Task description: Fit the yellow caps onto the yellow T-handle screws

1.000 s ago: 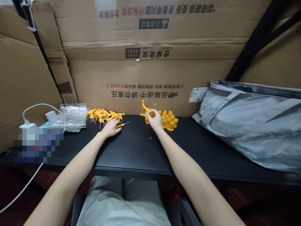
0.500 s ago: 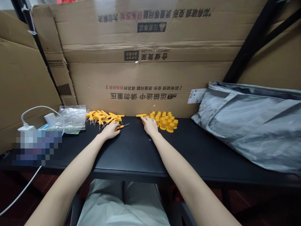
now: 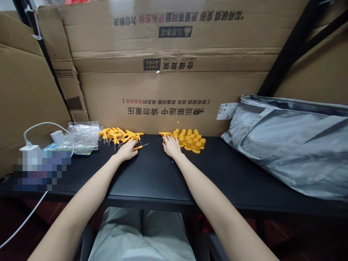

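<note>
My left hand (image 3: pixel 127 150) rests at the near right edge of a pile of yellow corkscrews (image 3: pixel 115 136) with T-shaped handles and thin metal spirals. Its fingers are closed on the handle of one corkscrew (image 3: pixel 138 147), whose spiral points right. My right hand (image 3: pixel 172 146) is closed around the lower part of another yellow T-handled piece (image 3: pixel 164 133); the crossbar shows above the fingers, while the part below is hidden. Just right of that hand, several yellow bell-shaped caps (image 3: pixel 196 146) stand upright in close rows.
A small blue spot (image 3: pixel 172 161) lies on the black table (image 3: pixel 152 177). Clear plastic bags (image 3: pixel 85 136), a white charger (image 3: pixel 30 154) and its cable are at the left. A grey bag (image 3: pixel 285 148) fills the right side. A cardboard sheet (image 3: pixel 168 83) stands behind.
My right hand and the T-handled piece at its fingers have shifted very slightly right. My left hand stays almost in place on its corkscrew.
</note>
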The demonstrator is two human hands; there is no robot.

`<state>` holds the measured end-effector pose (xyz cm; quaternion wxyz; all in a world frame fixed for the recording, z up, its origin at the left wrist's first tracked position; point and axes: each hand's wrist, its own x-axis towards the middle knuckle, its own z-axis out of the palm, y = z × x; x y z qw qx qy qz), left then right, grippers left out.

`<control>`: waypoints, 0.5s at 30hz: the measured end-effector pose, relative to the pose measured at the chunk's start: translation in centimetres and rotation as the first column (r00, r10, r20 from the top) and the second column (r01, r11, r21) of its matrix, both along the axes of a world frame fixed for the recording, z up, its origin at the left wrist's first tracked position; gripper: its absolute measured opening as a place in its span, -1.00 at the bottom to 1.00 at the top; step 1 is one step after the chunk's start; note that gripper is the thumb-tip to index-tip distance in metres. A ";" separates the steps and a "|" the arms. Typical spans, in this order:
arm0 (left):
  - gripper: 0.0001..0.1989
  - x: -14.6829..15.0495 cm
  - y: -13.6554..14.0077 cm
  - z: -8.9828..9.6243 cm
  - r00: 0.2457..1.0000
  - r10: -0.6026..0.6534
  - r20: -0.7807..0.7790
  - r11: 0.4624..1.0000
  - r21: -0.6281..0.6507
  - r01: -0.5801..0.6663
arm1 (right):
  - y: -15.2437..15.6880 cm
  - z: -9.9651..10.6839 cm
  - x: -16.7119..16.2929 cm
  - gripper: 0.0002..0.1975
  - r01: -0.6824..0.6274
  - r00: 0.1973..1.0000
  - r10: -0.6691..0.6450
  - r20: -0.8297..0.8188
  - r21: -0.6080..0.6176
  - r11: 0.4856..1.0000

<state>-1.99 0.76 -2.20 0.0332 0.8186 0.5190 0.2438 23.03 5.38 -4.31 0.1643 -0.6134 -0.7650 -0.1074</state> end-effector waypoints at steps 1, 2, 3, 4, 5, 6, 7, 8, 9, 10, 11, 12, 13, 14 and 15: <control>-0.60 0.0 0.0 0.0 1.000 0.008 0.006 1.000 -0.005 -0.008 | 0.0 0.1 0.0 -0.51 -0.011 1.000 0.011 -0.005 0.003 1.000; -0.59 0.0 0.0 0.0 1.000 0.020 0.009 1.000 -0.015 -0.020 | 0.0 0.2 0.1 -0.50 -0.026 1.000 0.026 -0.014 0.011 1.000; -0.59 0.0 0.0 0.1 0.999 0.037 0.007 0.999 -0.028 -0.036 | 0.0 0.4 0.1 -0.50 -0.041 0.999 0.042 -0.028 0.027 0.999; -0.59 0.0 -0.1 0.1 0.999 0.055 0.001 0.998 -0.040 -0.055 | -0.1 0.6 0.2 -0.51 -0.050 0.998 0.052 -0.047 0.051 0.997; -0.60 0.0 -0.1 0.1 0.997 0.070 -0.007 0.996 -0.051 -0.071 | -0.1 0.8 0.3 -0.52 -0.047 0.996 0.053 -0.070 0.085 0.995; -0.60 0.0 -0.1 0.1 0.997 0.081 -0.014 0.995 -0.057 -0.082 | -0.2 1.1 0.5 -0.52 -0.034 0.995 0.046 -0.093 0.125 0.992; -0.61 0.1 -0.2 0.2 0.996 0.087 -0.018 0.994 -0.061 -0.088 | -0.2 1.4 0.7 -0.52 -0.010 0.993 0.030 -0.118 0.164 0.986; -0.62 0.1 -0.2 0.2 0.996 0.088 -0.021 0.994 -0.063 -0.089 | -0.3 1.6 1.0 -0.51 0.022 0.990 0.005 -0.140 0.193 0.981; -0.63 0.1 -0.2 0.2 0.996 0.087 -0.021 0.994 -0.063 -0.088 | -0.3 1.9 1.3 -0.50 0.058 0.988 -0.027 -0.154 0.202 0.978; -0.63 0.1 -0.2 0.2 0.996 0.086 -0.021 0.994 -0.063 -0.087 | -0.4 2.1 1.7 -0.49 0.093 0.985 -0.064 -0.158 0.186 0.978; -0.64 0.1 -0.2 0.2 0.996 0.084 -0.022 0.995 -0.061 -0.085 | -0.5 2.4 2.0 -0.48 0.128 0.983 -0.106 -0.150 0.146 0.981; -0.65 0.1 -0.2 0.2 0.996 0.081 -0.023 0.995 -0.057 -0.082 | -0.6 2.7 2.3 -0.48 0.159 0.980 -0.147 -0.131 0.089 0.983; -0.66 0.1 -0.2 0.1 0.997 0.077 -0.024 0.996 -0.052 -0.079 | -0.8 3.0 2.5 -0.50 0.185 0.977 -0.182 -0.107 0.026 0.982; -0.67 0.0 -0.2 0.1 0.997 0.074 -0.025 0.996 -0.050 -0.075 | -0.9 3.4 2.5 -0.52 0.205 0.974 -0.207 -0.086 -0.033 0.978; -0.68 0.0 -0.1 0.1 0.997 0.071 -0.026 0.996 -0.049 -0.072 | -1.1 3.7 2.5 -0.56 0.215 0.972 -0.221 -0.076 -0.082 0.973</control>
